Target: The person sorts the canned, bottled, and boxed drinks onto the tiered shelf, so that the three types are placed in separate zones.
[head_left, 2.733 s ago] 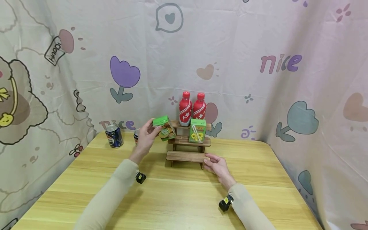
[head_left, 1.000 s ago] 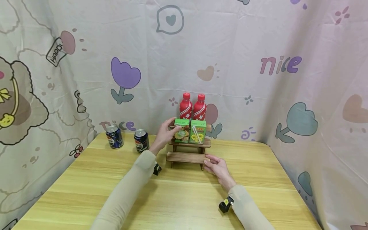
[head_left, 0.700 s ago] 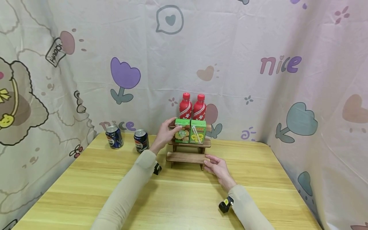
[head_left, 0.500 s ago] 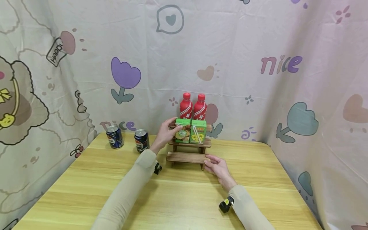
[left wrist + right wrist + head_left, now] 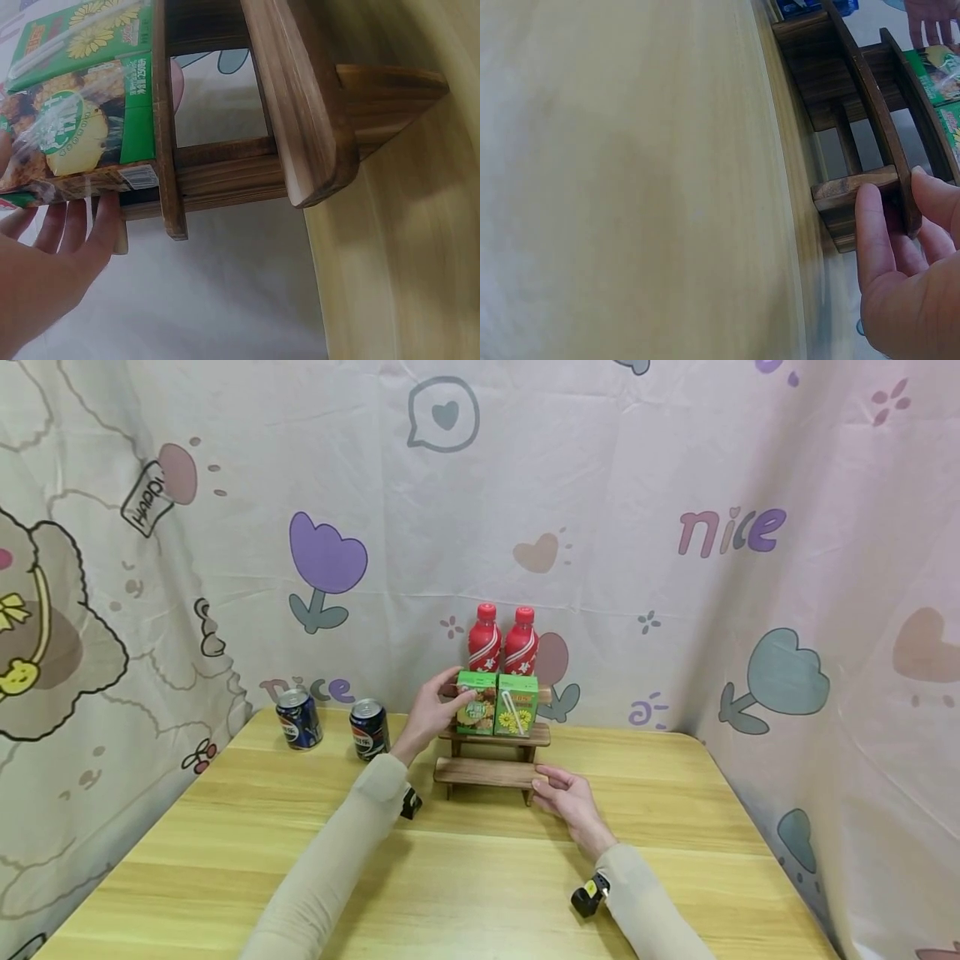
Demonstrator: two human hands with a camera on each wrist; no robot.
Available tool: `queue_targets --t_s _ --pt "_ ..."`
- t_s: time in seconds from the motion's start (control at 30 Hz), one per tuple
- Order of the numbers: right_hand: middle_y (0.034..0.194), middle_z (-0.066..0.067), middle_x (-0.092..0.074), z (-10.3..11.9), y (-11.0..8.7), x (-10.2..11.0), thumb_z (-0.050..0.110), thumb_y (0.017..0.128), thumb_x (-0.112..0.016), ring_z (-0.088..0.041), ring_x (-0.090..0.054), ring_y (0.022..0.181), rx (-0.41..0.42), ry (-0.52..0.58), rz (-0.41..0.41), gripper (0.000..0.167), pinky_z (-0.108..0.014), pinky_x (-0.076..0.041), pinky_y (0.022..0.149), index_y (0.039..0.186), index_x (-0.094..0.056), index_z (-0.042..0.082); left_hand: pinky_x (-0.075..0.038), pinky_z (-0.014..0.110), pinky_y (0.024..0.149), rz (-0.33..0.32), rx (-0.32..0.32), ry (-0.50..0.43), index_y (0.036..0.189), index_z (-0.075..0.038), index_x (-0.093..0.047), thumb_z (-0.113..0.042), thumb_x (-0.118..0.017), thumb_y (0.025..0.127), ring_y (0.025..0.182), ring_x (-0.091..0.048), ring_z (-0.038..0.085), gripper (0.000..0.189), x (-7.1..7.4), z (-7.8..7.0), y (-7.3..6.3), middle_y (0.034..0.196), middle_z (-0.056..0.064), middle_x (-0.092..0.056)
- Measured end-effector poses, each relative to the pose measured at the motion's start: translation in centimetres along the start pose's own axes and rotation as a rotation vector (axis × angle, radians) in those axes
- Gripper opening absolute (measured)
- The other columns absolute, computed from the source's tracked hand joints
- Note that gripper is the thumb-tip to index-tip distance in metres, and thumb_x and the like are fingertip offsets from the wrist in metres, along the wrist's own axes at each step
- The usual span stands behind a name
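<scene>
We see the left hand (image 5: 429, 714) gripping the left box (image 5: 477, 714), its thumb across the printed front and its fingers along the outer side. That box stands upright on the middle step of the wooden stand (image 5: 486, 770), just beside the right box (image 5: 515, 714), which has a straw on its front. In the right wrist view we find the right hand (image 5: 911, 296) pinching the near end of the bottom step, thumb above and fingers below, against the wood.

Behind the boxes we see two red bottles (image 5: 484, 645) standing side by side; the boxes hide their bases. To the left of the stand, two dark blue cans (image 5: 298, 720) stand upright and apart on the table (image 5: 480, 893), the nearer one close to the left wrist. A patterned cloth (image 5: 622, 485) hangs behind everything.
</scene>
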State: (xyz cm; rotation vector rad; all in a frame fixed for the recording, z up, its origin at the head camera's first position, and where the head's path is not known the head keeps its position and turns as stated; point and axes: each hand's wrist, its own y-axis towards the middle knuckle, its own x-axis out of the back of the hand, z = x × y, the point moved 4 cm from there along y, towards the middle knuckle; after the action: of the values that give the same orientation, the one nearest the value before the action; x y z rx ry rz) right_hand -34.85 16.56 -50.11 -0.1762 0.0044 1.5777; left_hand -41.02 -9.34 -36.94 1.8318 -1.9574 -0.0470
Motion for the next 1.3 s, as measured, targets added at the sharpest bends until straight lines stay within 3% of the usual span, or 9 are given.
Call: queue_targets --t_s 0.13,0.27,0.43,0.67,0.77,0.87,1.0,1.13,1.3 --pt "0.105 -0.01 -0.068 -0.1 0.0 0.0 0.0 0.088 -0.07 -0.014 -0.069 0.089 0.0 0.004 -0.001 0.043 -0.036 -0.057 0.087 0.129 -0.06 -0.003 -0.048 0.047 0.094 -0.01 -0.001 -0.061 0.146 -0.013 -0.046 -0.034 -0.068 0.093 0.122 -0.052 0.034 0.061 0.3 -0.4 -0.3 0.133 0.015 -0.056" --pt "0.107 -0.011 -0.068 -0.1 -0.1 0.0 0.001 0.088 -0.07 -0.014 -0.07 0.089 0.0 0.001 0.001 0.043 -0.036 -0.057 0.087 0.129 -0.06 -0.003 -0.046 0.049 0.1 -0.048 -0.032 -0.107 0.138 -0.011 -0.054 -0.029 -0.069 0.093 0.121 -0.055 0.031 0.051 0.7 -0.5 -0.6 0.129 0.014 -0.059" --pt "0.109 -0.013 -0.067 -0.1 -0.1 0.1 0.001 0.088 -0.07 -0.016 -0.07 0.09 -0.009 -0.002 -0.003 0.043 -0.035 -0.057 0.086 0.129 -0.061 -0.001 -0.053 0.041 0.093 -0.099 -0.062 -0.124 0.124 -0.009 -0.065 -0.027 -0.072 0.091 0.108 -0.063 0.024 0.039 1.4 -0.1 -0.8 0.122 0.012 -0.066" --pt "0.112 -0.014 -0.066 0.0 -0.1 0.0 0.001 0.087 -0.071 -0.018 -0.07 0.093 -0.012 0.001 -0.004 0.044 -0.037 -0.056 0.09 0.129 -0.06 -0.002 -0.059 0.044 0.077 -0.095 -0.072 -0.163 0.113 0.002 -0.069 -0.022 -0.068 0.094 0.083 -0.067 0.019 0.031 2.4 1.0 -1.2 0.104 0.019 -0.07" --pt "0.115 -0.017 -0.065 0.0 -0.1 0.0 0.002 0.087 -0.071 -0.021 -0.07 0.096 -0.008 -0.006 0.0 0.045 -0.039 -0.055 0.091 0.13 -0.059 -0.002 -0.059 0.04 0.076 -0.098 -0.055 -0.168 0.112 0.002 -0.069 -0.023 -0.069 0.093 0.082 -0.069 0.018 0.031 2.7 1.5 -1.4 0.098 0.011 -0.073" --pt "0.114 -0.016 -0.065 0.0 -0.1 0.1 0.002 0.087 -0.072 -0.021 -0.07 0.096 -0.012 -0.001 -0.003 0.045 -0.038 -0.056 0.09 0.13 -0.06 -0.002 -0.059 0.042 0.077 -0.098 -0.029 -0.184 0.112 0.002 -0.069 -0.022 -0.07 0.093 0.087 -0.07 0.027 0.031 3.1 1.9 -1.4 0.096 0.007 -0.074" --pt "0.108 -0.011 -0.066 0.1 -0.2 0.1 0.002 0.087 -0.071 -0.017 -0.07 0.092 -0.01 -0.002 -0.001 0.044 -0.036 -0.057 0.088 0.13 -0.061 -0.001 -0.059 0.043 0.077 -0.085 0.0 -0.202 0.112 0.002 -0.069 -0.02 -0.069 0.093 0.091 -0.069 0.036 0.029 3.7 2.1 -1.6 0.099 0.016 -0.073" --pt "0.108 -0.011 -0.066 0.1 -0.2 0.1 0.001 0.087 -0.071 -0.019 -0.07 0.093 0.0 -0.004 0.008 0.045 -0.036 -0.056 0.088 0.13 -0.06 -0.002 -0.059 0.038 0.072 -0.071 0.009 -0.196 0.11 0.005 -0.068 -0.017 -0.067 0.094 0.083 -0.069 0.029 0.027 4.3 1.4 -2.4 0.097 0.021 -0.072" --pt "0.111 -0.013 -0.066 0.2 -0.2 0.0 0.001 0.087 -0.07 -0.018 -0.07 0.093 -0.002 0.003 0.011 0.044 -0.037 -0.056 0.089 0.13 -0.06 -0.002 -0.057 0.034 0.07 -0.082 0.044 -0.225 0.109 0.008 -0.066 -0.016 -0.066 0.095 0.078 -0.068 0.022 0.028 5.1 0.6 -3.7 0.088 0.009 -0.073"
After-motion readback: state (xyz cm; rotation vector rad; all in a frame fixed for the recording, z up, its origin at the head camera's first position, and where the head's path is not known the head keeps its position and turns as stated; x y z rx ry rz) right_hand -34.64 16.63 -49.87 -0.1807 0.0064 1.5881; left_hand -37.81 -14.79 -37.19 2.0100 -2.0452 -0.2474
